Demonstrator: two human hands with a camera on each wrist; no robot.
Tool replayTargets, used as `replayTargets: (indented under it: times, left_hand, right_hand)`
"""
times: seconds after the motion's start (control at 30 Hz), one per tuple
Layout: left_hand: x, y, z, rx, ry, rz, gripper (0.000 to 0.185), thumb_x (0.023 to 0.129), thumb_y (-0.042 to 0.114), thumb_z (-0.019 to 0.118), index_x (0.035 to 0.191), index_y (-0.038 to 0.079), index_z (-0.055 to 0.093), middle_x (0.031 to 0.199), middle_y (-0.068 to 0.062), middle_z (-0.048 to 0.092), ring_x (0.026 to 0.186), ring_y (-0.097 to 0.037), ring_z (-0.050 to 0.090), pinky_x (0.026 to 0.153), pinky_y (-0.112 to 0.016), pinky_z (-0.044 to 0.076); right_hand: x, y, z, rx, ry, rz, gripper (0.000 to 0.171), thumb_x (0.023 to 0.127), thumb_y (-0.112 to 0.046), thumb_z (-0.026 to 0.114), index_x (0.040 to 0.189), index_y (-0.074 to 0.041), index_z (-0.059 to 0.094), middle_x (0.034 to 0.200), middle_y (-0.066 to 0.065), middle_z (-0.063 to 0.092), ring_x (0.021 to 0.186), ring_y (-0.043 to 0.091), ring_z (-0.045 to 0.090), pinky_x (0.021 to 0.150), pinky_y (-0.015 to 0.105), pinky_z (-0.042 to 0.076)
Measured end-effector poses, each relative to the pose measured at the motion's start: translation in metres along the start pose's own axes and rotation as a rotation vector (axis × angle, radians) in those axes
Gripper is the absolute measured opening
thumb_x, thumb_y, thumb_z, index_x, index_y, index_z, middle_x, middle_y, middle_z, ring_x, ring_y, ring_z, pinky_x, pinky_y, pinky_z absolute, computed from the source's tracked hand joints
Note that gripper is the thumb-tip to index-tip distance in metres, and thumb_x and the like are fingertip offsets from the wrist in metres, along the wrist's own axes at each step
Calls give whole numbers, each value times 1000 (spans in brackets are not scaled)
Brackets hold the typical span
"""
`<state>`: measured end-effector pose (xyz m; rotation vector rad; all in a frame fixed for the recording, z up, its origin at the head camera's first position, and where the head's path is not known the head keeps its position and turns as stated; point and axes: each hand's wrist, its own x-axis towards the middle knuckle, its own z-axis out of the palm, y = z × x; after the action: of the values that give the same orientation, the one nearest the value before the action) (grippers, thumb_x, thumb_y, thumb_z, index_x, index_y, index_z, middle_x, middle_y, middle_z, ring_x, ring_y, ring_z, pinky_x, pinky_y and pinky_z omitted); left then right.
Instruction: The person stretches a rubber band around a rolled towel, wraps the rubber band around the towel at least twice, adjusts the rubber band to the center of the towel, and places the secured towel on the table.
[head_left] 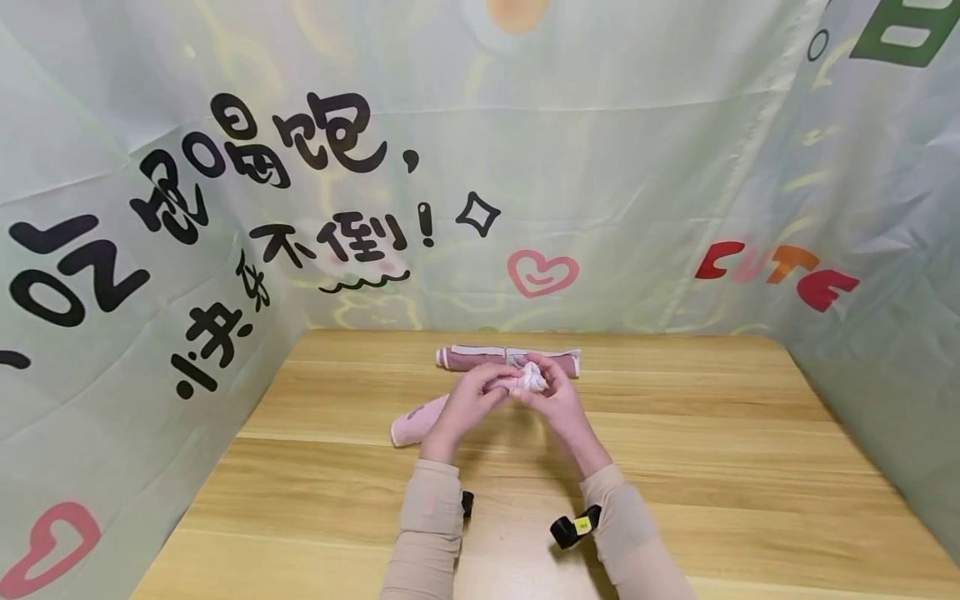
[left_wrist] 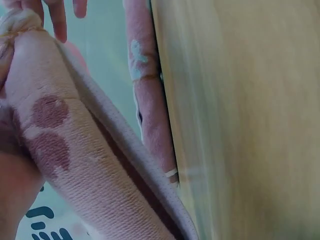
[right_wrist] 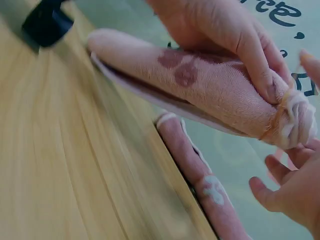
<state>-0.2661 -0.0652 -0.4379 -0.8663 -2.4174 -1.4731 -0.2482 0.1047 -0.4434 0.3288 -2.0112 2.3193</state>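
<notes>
fingers (right_wrist: pixel 260 75) of the left hand (head_left: pixel 467 406) curled round a rolled pink towel (right_wrist: pixel 210 95), thumb pressed near its bunched end, where a thin band (right_wrist: pixel 280 117) circles the cloth. fingers (right_wrist: pixel 272 192) of the right hand (head_left: pixel 555 398) loosely bent at that same end; whether they pinch the cloth or only touch it cannot be told. in the head view the white bunched tip (head_left: pixel 532 377) sits between the two hands, raised above the worktop (head_left: pixel 675 467), while the roll's other end (head_left: pixel 408 427) slants down to the left, close to the wood; contact there is unclear. dark pink blotches (left_wrist: pixel 49 131) mark the roll's side. behind the hands, a second roll (head_left: pixel 480 357) lies flat along the far edge of the worktop, against the printed cloth backdrop (head_left: pixel 225 233); its middle is hidden by the hands. no container shows in any view. both wrist views are blurred and cut off most of each hand. beige sleeves (head_left: pixel 431 525) cover the forearms; a black strap (head_left: pixel 573 527) on the right wrist.
</notes>
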Motion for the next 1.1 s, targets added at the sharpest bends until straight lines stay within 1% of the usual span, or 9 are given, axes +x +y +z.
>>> replayTargets:
  times: [0.1, 0.17, 0.27, 0.43, 0.63, 0.73, 0.9, 1.0, 1.1]
  left_hand:
    - [0, -1, 1, 4, -50, 24, 22, 91, 4, 64, 111, 4, 70, 113, -13, 69, 107, -26, 66, 94, -29, 54]
    - [0, -2, 0, -1, -65, 27, 21, 90, 3, 64, 111, 3, 70, 112, -13, 69, 107, -25, 66, 93, -27, 54]
    - [-2, -2, -1, -42, -66, -5, 20, 91, 0, 63, 109, 4, 71, 113, -13, 69, 103, -21, 66, 88, -24, 55]
    - [-3, 0, -4, -105, -41, -101, 23, 90, -1, 62, 109, 7, 71, 115, -12, 69, 95, -12, 64, 79, -19, 54]
    - [-4, 1, -4, -92, -33, -134, 22, 89, 0, 64, 108, 8, 70, 112, -11, 70, 82, -7, 61, 70, -19, 53]
    - [-3, 2, -3, -87, -40, -144, 23, 88, 0, 65, 108, 9, 70, 111, -11, 70, 80, -6, 60, 70, -19, 53]
    - [-2, 2, -2, -82, -23, -146, 22, 88, 3, 67, 108, 12, 71, 111, -8, 71, 87, -9, 61, 77, -19, 51]
    - [-2, 2, -2, -87, 1, -144, 21, 89, 5, 67, 108, 13, 70, 113, -6, 71, 97, -13, 63, 84, -21, 51]
    - [-2, 2, -2, -95, 25, -143, 21, 89, 6, 67, 109, 12, 70, 113, -6, 71, 103, -16, 64, 90, -23, 50]
  right_hand:
    - [0, 0, -2, -195, -42, -3, 67, 79, -1, 75, 137, 5, 42, 135, 26, 50, 100, 5, 58, 83, 14, 50]
    - [0, 1, -3, -322, -41, -7, 67, 77, -7, 80, 135, 3, 46, 132, 23, 54, 101, 10, 59, 84, 16, 49]
    - [-1, -1, -3, -425, -47, -17, 68, 75, -14, 83, 132, -1, 49, 131, 18, 57, 106, 19, 59, 90, 24, 48]
    - [-3, -3, -3, -519, -46, -51, 64, 74, -19, 85, 128, -4, 54, 126, 15, 60, 107, 27, 59, 93, 37, 47]
    - [-3, 1, -3, -621, -28, -60, 48, 74, -20, 85, 111, -8, 56, 104, 10, 63, 93, 19, 58, 82, 33, 48]
    - [-3, 2, -3, -639, -27, -66, 43, 74, -19, 84, 104, -10, 55, 97, 9, 62, 87, 18, 56, 77, 31, 47]
    - [-3, 2, -4, -618, -16, -65, 41, 75, -15, 83, 104, -9, 55, 97, 10, 63, 85, 17, 56, 75, 29, 47]
    - [-2, 3, -5, -534, -3, -70, 42, 76, -9, 82, 106, -5, 53, 100, 13, 61, 85, 12, 55, 74, 23, 48]
    - [0, 7, -7, -385, -9, -68, 44, 77, 0, 79, 109, 1, 49, 102, 11, 58, 86, 5, 54, 73, 17, 49]
